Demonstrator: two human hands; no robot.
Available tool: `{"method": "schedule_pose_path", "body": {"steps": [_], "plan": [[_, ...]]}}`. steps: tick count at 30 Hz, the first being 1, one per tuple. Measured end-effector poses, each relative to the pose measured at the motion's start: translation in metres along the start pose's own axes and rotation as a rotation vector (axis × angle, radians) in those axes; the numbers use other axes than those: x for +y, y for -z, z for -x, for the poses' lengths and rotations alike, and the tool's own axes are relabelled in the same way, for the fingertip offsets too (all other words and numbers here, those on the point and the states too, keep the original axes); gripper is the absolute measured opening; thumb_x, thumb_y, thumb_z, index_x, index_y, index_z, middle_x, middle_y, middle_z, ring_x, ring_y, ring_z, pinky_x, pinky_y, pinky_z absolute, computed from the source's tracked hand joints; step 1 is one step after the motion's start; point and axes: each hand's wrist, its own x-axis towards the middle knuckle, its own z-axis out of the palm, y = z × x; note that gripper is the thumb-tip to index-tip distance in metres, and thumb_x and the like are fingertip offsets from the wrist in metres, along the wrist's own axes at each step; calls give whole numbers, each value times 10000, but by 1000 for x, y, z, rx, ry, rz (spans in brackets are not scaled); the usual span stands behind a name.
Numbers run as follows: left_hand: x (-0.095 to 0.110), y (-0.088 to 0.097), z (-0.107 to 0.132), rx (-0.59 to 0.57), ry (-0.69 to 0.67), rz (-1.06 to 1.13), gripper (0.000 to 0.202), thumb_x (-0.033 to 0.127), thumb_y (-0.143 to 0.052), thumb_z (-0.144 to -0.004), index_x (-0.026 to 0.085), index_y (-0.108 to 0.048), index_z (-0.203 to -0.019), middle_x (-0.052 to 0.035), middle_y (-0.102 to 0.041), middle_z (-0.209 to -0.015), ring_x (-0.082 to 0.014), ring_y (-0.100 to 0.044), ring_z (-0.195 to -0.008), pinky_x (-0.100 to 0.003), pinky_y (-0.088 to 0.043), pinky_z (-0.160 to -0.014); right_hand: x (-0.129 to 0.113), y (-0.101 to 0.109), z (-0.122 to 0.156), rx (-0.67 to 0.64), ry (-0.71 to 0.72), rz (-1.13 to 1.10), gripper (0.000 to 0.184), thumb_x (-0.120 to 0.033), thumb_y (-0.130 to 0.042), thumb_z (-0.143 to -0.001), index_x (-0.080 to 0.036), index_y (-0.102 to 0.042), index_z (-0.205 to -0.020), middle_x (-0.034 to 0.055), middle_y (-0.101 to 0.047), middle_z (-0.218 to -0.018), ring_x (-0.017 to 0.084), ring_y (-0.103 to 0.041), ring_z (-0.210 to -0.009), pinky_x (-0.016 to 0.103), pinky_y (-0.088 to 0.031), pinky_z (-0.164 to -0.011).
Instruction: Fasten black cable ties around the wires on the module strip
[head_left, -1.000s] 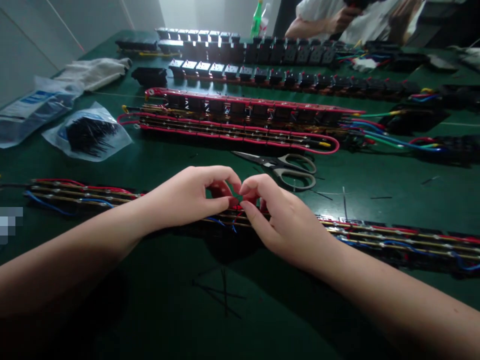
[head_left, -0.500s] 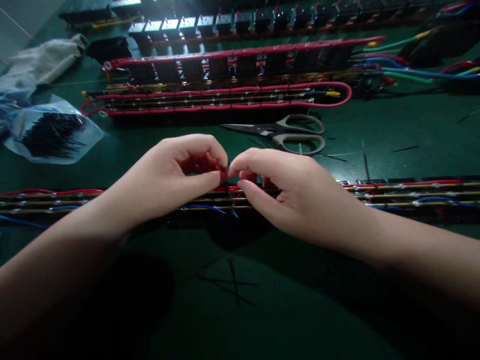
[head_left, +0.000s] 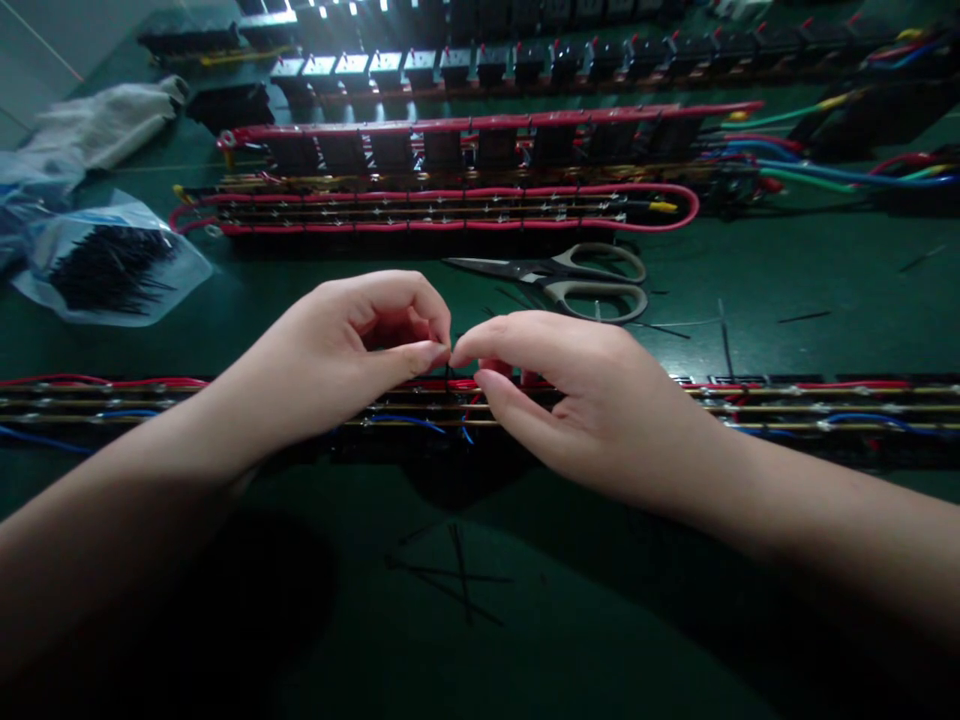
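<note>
My left hand and right hand pinch one black cable tie.
Thumbs and forefingers are closed on it, fingertips touching, over the middle of the near wired socket strip. Just beyond lies one pair of scissors; far left, one clear bag holds a bundle of black ties.

Count: 2 hands (left hand, right hand), 1 scissors, 1 bag of cable ties, 1 white cloth, at least 4 wired socket strips.
</note>
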Motion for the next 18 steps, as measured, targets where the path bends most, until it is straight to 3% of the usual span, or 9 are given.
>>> {"method": "schedule_pose_path", "body": {"steps": [8,18], "plan": [[1,-3,0,68,11,-45,38,227,-640,-852,194,-621,-855,30,-653,-773,-93,-618,-681,-199,-480,-601,2,-1,0,-13,19,20,233,-96,-519,-929,-113,-724,-1038,72,-712,-943,175,-646,-847,290,-445,-726],[-3,-5,2,58,11,-11,19,227,-571,-913,222,-557,-925,60,-650,-766,-80,-667,-714,-155,-513,-640,1,0,-2,-53,-8,12,214,-105,-510,-929,-122,-716,-981,59,-681,-914,158,-611,-807,287,-416,-703]]}}
